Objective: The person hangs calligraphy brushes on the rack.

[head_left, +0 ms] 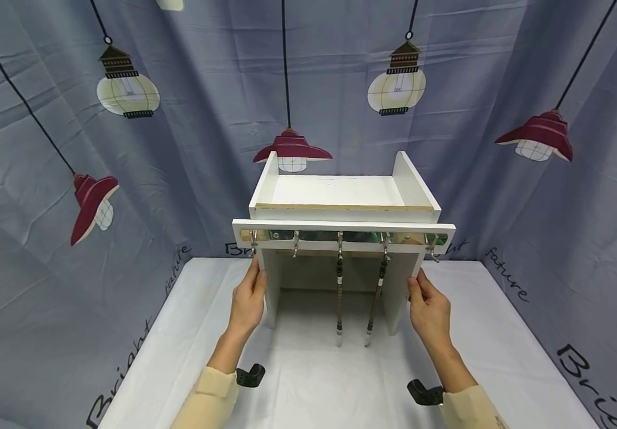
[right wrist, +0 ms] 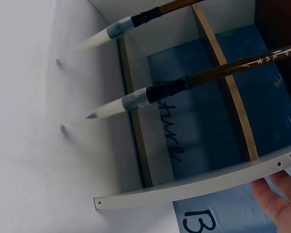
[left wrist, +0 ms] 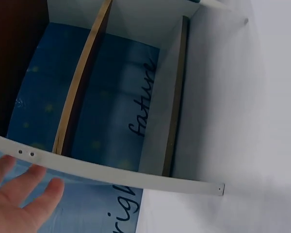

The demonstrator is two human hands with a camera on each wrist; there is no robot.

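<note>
Left hand [head_left: 248, 300] and right hand [head_left: 430, 310] each grip a side of the white rack [head_left: 362, 226], upright toward the white table's [head_left: 313, 381] back. Its top tray [head_left: 337, 190] has raised sides; two brushes [head_left: 340, 298] (tips down) hang from front hooks [head_left: 295, 241]. Blue curtain [head_left: 206, 119] behind.

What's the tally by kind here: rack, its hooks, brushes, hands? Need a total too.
White rack: 1
Metal hooks: 5
Brushes: 2
Left hand and right hand: 2
Total: 10
</note>
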